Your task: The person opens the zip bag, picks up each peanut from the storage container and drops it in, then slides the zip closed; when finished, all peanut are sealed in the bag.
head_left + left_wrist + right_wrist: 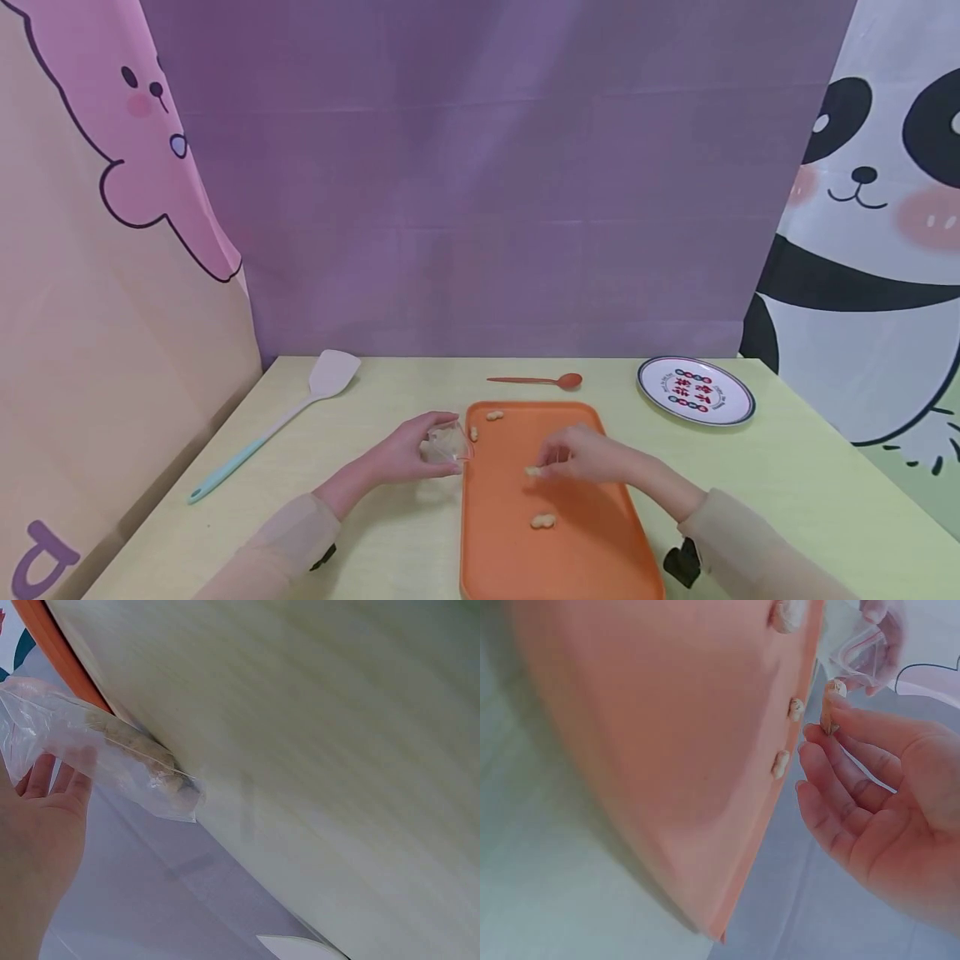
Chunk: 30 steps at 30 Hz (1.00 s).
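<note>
Clock directions are taken from the middle of the orange tray (558, 562) as the head view shows it. At its 10 o'clock, the left hand (405, 450) curls its fingers and thumb around a clear zip bag (447, 443), whose mouth faces the tray's rim; several peanuts show through the plastic in the left wrist view, though how many cannot be told. Over the tray, the right hand (581, 456) pinches a single peanut (532, 472) between thumb and fingertips at its 8 o'clock. The tray holds three loose ones: a far peanut (494, 415) by the 11 o'clock corner, a rim peanut (473, 433) just beside the bag, and a near peanut (542, 522) at the right hand's 7 o'clock. On the pale table (405, 550), a red spoon (568, 381) lies at 12 o'clock, a plate (737, 398) with printed red characters at 2, and a spatula (333, 373) at 10, well apart.
</note>
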Each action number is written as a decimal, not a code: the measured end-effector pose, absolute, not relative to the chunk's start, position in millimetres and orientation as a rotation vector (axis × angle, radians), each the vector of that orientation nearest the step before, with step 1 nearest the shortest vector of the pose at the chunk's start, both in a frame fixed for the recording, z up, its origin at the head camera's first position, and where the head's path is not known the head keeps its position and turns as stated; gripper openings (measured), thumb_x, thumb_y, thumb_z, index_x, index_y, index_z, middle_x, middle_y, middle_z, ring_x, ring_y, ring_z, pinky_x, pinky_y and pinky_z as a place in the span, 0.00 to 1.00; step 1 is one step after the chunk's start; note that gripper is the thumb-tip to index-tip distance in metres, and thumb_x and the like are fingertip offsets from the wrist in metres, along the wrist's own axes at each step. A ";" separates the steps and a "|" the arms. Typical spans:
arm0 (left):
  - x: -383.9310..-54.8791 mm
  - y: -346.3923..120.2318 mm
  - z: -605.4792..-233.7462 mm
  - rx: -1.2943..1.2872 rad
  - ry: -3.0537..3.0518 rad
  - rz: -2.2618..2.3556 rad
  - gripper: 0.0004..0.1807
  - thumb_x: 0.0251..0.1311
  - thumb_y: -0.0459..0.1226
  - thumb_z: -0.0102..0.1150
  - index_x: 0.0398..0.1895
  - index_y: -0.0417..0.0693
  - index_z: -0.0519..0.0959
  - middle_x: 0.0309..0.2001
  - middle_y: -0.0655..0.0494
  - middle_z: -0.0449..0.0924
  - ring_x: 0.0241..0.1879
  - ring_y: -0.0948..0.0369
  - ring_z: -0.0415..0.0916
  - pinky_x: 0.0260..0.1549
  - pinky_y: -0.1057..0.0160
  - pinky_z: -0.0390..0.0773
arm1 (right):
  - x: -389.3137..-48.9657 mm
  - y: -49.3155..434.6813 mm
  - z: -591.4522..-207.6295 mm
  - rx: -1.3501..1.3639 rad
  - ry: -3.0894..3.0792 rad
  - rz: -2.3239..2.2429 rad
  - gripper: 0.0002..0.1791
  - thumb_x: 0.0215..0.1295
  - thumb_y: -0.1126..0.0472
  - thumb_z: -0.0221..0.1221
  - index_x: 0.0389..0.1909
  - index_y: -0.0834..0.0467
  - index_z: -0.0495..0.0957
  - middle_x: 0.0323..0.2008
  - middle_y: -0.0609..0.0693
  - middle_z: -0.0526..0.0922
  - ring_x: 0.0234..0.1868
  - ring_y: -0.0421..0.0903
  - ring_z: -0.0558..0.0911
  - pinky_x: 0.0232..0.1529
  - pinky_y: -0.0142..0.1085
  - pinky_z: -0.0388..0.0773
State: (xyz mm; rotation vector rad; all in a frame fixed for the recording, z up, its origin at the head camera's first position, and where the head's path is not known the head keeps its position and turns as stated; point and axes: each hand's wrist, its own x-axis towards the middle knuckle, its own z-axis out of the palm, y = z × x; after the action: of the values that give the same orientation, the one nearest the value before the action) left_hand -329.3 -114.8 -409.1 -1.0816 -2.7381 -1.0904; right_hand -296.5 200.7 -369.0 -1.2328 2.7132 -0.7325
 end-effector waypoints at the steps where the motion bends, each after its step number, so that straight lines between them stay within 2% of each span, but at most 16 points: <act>1: -329.6 -114.7 -409.3 -1.081 -2.735 -1.090 0.43 0.49 0.53 0.68 0.66 0.45 0.64 0.62 0.53 0.70 0.62 0.55 0.67 0.57 0.51 0.70 | -296.9 199.7 -367.7 -1.234 2.717 -0.730 0.03 0.60 0.58 0.62 0.30 0.53 0.82 0.25 0.40 0.81 0.27 0.32 0.75 0.30 0.26 0.74; 5: -330.7 -114.6 -409.5 -1.083 -2.725 -1.089 0.44 0.48 0.54 0.68 0.66 0.45 0.64 0.61 0.54 0.71 0.62 0.56 0.67 0.57 0.51 0.71 | -298.7 194.5 -362.9 -1.245 2.731 -0.715 0.02 0.60 0.60 0.62 0.31 0.54 0.82 0.25 0.42 0.82 0.27 0.33 0.76 0.30 0.27 0.74; 13: -329.7 -114.3 -408.9 -1.071 -2.742 -1.081 0.42 0.49 0.53 0.68 0.66 0.47 0.64 0.62 0.55 0.70 0.62 0.56 0.67 0.58 0.52 0.71 | -302.8 176.4 -358.8 -1.160 2.802 -0.755 0.07 0.61 0.51 0.61 0.33 0.50 0.83 0.29 0.38 0.81 0.30 0.34 0.76 0.32 0.29 0.75; 22: -328.5 -113.8 -407.0 -1.073 -2.744 -1.099 0.42 0.49 0.51 0.68 0.66 0.45 0.64 0.62 0.54 0.70 0.61 0.56 0.67 0.57 0.51 0.71 | -310.3 152.5 -353.4 -1.196 2.803 -0.792 0.06 0.63 0.56 0.60 0.37 0.51 0.82 0.35 0.41 0.83 0.34 0.37 0.79 0.36 0.29 0.77; 25: -327.8 -113.6 -406.6 -1.064 -2.752 -1.096 0.42 0.49 0.52 0.68 0.65 0.45 0.64 0.62 0.54 0.70 0.61 0.55 0.68 0.57 0.51 0.72 | -313.1 143.5 -352.9 -1.165 2.762 -0.842 0.06 0.64 0.57 0.59 0.35 0.53 0.82 0.31 0.44 0.83 0.30 0.36 0.77 0.34 0.29 0.75; 30: -327.4 -113.0 -407.6 -1.060 -2.744 -1.101 0.42 0.49 0.51 0.69 0.65 0.45 0.65 0.62 0.53 0.70 0.59 0.56 0.69 0.55 0.51 0.73 | -316.5 128.1 -356.7 -1.155 2.690 -0.933 0.08 0.65 0.58 0.58 0.29 0.56 0.80 0.19 0.44 0.72 0.21 0.36 0.67 0.28 0.27 0.66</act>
State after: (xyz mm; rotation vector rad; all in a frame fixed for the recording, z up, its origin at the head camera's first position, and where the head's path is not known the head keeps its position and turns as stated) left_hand -327.4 -113.0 -407.6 -1.0603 -2.7442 -1.1008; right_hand -316.5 128.1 -356.7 -1.1552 2.6901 -0.9333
